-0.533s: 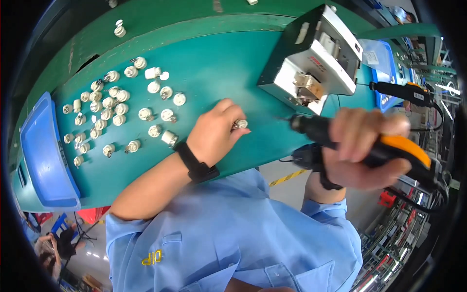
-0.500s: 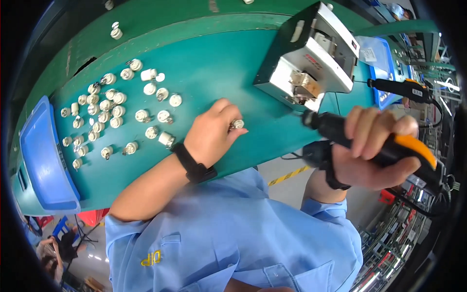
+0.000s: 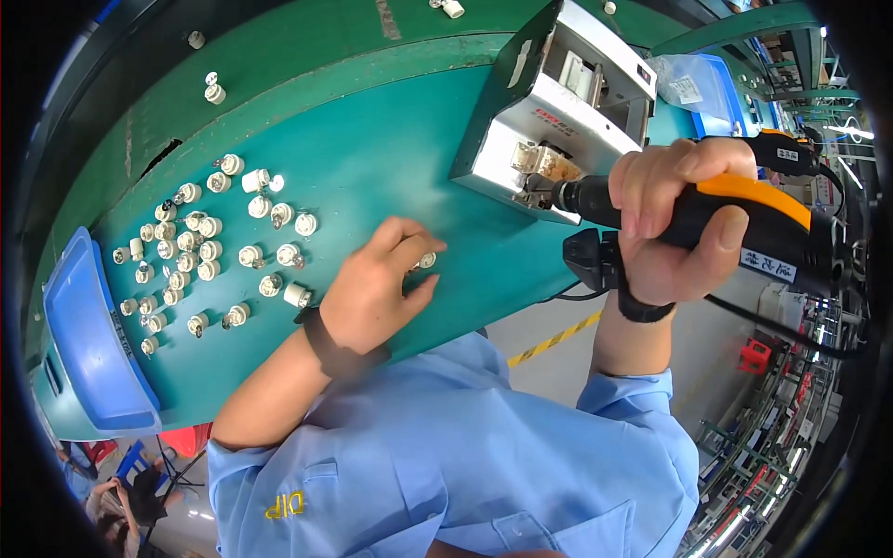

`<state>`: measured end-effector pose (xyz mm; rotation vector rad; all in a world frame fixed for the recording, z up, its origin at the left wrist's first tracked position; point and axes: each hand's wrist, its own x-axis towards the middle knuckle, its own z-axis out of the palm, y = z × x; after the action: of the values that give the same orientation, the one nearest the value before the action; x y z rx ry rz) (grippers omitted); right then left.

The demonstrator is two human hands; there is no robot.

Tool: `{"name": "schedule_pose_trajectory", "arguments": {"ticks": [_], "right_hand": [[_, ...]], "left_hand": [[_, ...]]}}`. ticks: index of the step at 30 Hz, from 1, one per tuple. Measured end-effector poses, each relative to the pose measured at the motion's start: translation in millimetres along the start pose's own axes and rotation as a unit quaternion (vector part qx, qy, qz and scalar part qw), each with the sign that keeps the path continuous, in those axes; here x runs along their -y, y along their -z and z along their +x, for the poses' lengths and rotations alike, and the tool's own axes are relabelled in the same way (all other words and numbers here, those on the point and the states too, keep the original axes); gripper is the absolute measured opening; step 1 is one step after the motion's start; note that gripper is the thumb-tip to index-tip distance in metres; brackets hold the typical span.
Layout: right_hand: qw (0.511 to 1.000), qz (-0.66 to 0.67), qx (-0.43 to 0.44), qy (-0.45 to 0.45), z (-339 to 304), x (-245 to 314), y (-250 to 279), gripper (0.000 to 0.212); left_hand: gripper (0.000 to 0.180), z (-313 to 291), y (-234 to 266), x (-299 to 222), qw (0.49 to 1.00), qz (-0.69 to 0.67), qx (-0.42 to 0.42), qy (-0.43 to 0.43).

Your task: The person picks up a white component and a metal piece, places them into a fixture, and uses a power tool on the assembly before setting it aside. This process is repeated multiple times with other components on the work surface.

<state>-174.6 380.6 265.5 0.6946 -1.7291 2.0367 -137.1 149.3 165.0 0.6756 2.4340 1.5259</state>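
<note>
My left hand (image 3: 372, 293) is closed on a small white cylindrical fitting (image 3: 427, 260), pinched between thumb and fingers just above the green mat. An orange-and-black electric screwdriver (image 3: 763, 228) is wrapped in my right hand (image 3: 674, 209) and lies nearly level. Its nose points left, reaching the front opening of a silver-and-black box-shaped machine (image 3: 549, 121), probably a screw feeder. Whether the bit touches anything inside is too small to tell. To the left of my left hand, several similar white fittings (image 3: 210, 227) with metal parts are scattered over the mat.
A blue plastic tray (image 3: 93, 325) sits at the bench's left edge. Behind the machine are a clear plastic bag (image 3: 679, 82) and another blue tray (image 3: 716, 79). A second screwdriver (image 3: 786, 153) hangs beyond my right hand. A few loose fittings (image 3: 214, 93) lie along the far ledge.
My right hand has brought the screwdriver's nose left and up to the machine's front opening. My left hand still pinches the fitting. The whole view has shifted a little.
</note>
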Motion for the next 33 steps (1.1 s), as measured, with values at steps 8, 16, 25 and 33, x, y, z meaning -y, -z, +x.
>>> {"name": "schedule_pose_trajectory", "arguments": {"ticks": [8,16,25,33], "right_hand": [[0.987,0.045,-0.069,-0.135,18,-12,2,0.038],[0.99,0.112,0.044,-0.073,-35,-5,-54,0.038],[0.987,-0.036,0.048,-0.151,-43,-7,-78,0.048],[0.99,-0.007,0.102,-0.102,-44,-15,-74,0.049]], "left_hand": [[0.022,-2,-5,13,1.0,0.003,-0.011,0.004],[0.023,0,-10,21,0.999,-0.046,-0.016,0.006],[0.024,-3,-7,23,0.999,-0.049,-0.015,-0.004],[0.021,-3,-4,21,0.998,-0.058,-0.001,0.011]]}}
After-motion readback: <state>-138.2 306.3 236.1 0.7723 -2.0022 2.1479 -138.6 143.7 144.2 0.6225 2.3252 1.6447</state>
